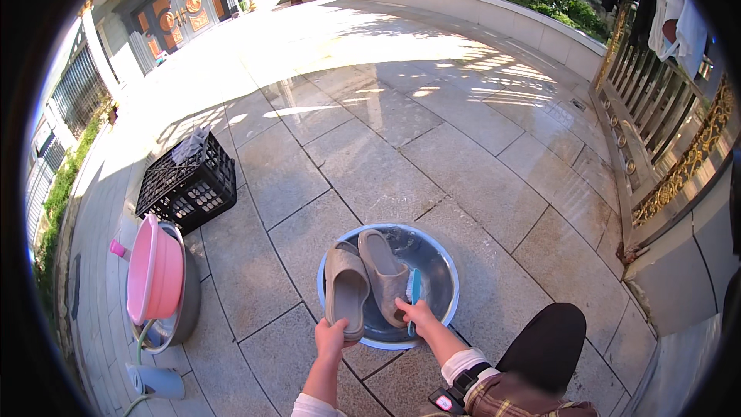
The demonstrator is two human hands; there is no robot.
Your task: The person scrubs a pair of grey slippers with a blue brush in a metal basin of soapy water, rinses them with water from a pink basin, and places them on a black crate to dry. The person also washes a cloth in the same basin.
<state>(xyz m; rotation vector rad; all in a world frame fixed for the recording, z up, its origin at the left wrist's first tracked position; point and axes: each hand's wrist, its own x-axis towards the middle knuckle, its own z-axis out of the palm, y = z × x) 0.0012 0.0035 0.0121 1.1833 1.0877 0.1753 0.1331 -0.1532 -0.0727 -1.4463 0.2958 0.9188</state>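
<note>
A wide metal basin (446,278) with water in it stands on the paving in front of me. My left hand (333,336) grips the heel end of a beige slipper (347,286), held over the basin's left side. Beside it, a second beige slipper (385,275) lies tilted in the basin, its toe end towards me. My right hand (418,315) is closed around the handle of a blue scrubbing brush (414,286) with pale bristles, at the right of the second slipper. Whether the right fingers also touch that slipper is hard to tell.
To the left, a pink plastic basin (153,272) leans in another metal basin (188,313), with a hose and a light-blue container (156,382) nearby. A black plastic crate (191,185) with a grey cloth (191,145) on it stands beyond. A metal gate (654,127) is at right.
</note>
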